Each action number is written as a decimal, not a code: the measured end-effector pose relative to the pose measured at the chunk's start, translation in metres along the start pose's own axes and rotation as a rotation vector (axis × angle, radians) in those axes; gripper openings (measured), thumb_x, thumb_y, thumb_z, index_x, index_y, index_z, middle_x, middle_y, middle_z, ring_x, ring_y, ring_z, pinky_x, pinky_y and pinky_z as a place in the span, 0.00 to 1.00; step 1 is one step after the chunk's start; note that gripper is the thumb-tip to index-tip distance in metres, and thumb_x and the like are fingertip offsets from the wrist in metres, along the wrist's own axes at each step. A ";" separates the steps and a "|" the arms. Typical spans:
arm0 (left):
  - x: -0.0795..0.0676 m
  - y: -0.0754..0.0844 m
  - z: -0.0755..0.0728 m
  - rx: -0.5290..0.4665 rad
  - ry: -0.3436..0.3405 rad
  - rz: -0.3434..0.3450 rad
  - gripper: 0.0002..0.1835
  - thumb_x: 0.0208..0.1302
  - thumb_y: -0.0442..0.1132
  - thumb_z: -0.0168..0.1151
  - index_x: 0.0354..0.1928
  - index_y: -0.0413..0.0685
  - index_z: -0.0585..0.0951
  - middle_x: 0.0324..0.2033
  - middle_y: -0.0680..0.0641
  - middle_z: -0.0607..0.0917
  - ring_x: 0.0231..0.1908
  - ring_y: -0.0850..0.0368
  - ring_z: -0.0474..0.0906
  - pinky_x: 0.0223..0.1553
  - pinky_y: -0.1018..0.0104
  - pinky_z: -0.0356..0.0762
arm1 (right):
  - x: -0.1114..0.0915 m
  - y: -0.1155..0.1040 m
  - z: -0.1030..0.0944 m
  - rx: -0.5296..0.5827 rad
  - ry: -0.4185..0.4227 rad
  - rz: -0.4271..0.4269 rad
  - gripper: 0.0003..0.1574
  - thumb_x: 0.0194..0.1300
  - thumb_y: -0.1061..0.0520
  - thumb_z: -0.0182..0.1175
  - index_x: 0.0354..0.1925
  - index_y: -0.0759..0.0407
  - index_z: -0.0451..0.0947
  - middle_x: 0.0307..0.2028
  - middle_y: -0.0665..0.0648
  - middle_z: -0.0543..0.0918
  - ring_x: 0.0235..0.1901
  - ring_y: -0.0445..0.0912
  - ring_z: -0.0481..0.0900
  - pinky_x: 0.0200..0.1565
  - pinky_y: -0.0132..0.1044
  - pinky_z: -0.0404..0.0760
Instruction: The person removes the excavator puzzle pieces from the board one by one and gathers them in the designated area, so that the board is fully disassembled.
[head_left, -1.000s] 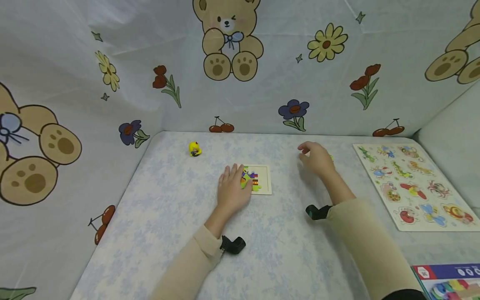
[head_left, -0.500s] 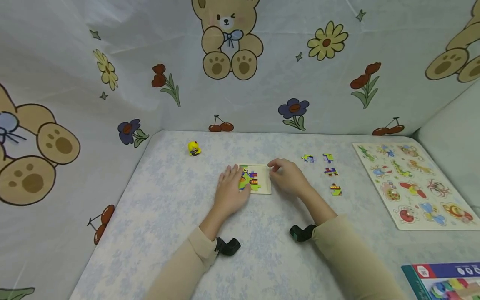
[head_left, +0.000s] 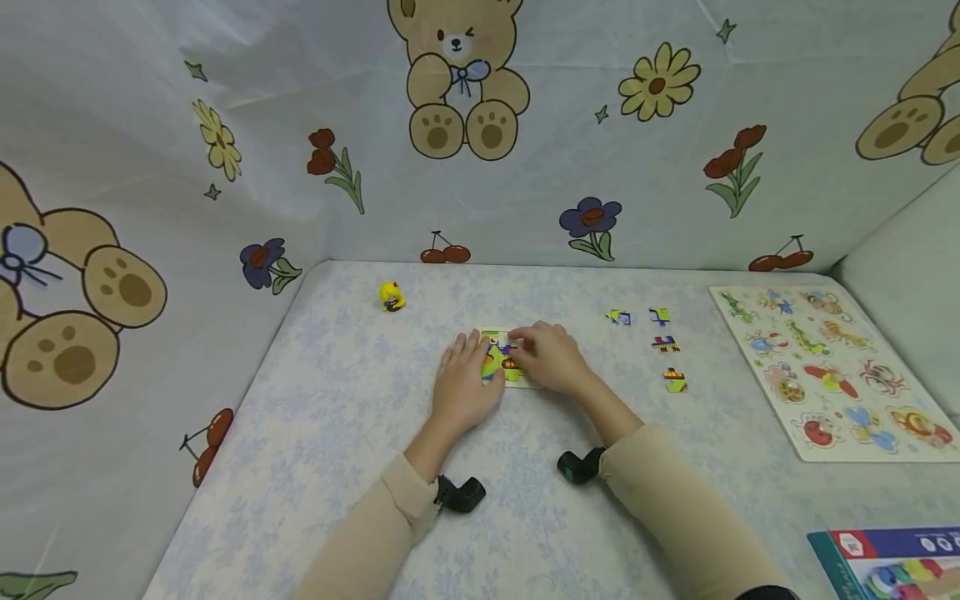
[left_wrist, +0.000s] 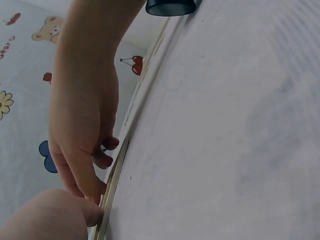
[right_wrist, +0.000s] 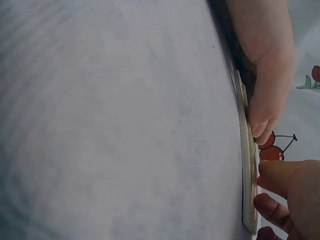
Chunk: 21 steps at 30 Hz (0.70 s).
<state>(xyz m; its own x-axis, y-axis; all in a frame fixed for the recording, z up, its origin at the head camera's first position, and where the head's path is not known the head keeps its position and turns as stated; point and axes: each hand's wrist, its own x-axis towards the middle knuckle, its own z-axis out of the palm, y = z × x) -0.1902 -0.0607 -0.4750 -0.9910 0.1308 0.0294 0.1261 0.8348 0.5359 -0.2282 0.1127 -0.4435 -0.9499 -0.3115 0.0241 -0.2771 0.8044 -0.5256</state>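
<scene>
My left hand [head_left: 465, 379] lies flat with straight fingers over the left side of a small wooden jigsaw tray [head_left: 519, 385]. Bright green, yellow, red and blue puzzle pieces [head_left: 491, 362] show inside it. From the right, my right hand [head_left: 551, 358] reaches over the tray, thumb and forefinger pinched low at its surface on a puzzle piece that the fingers hide. In the left wrist view the right hand's fingertips [left_wrist: 100, 192] meet the tray's edge. The right wrist view shows the left thumb [right_wrist: 260, 127] pressing on the tray, close to the right hand's fingers.
Several loose puzzle pieces [head_left: 665, 343] lie right of the tray. A small yellow toy figure [head_left: 392, 297] stands at the back left. A large board with animal pictures [head_left: 840, 375] lies at the right, and a colourful box [head_left: 885, 567] at the front right corner.
My right hand has moved left from the loose pieces, past the tray's right edge, to over the pieces inside it. The left hand stays on the tray.
</scene>
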 end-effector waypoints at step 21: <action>0.000 0.001 -0.002 0.000 0.006 0.000 0.35 0.69 0.56 0.51 0.75 0.51 0.65 0.77 0.48 0.57 0.79 0.49 0.46 0.78 0.49 0.42 | 0.004 0.002 0.009 0.125 -0.008 -0.001 0.16 0.71 0.54 0.60 0.55 0.55 0.76 0.48 0.56 0.81 0.47 0.51 0.69 0.49 0.45 0.71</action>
<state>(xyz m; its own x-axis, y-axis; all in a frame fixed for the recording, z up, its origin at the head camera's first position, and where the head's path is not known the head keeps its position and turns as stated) -0.1901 -0.0608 -0.4729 -0.9912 0.1278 0.0345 0.1263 0.8346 0.5362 -0.2317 0.1085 -0.4520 -0.9482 -0.3171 0.0179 -0.2575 0.7347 -0.6276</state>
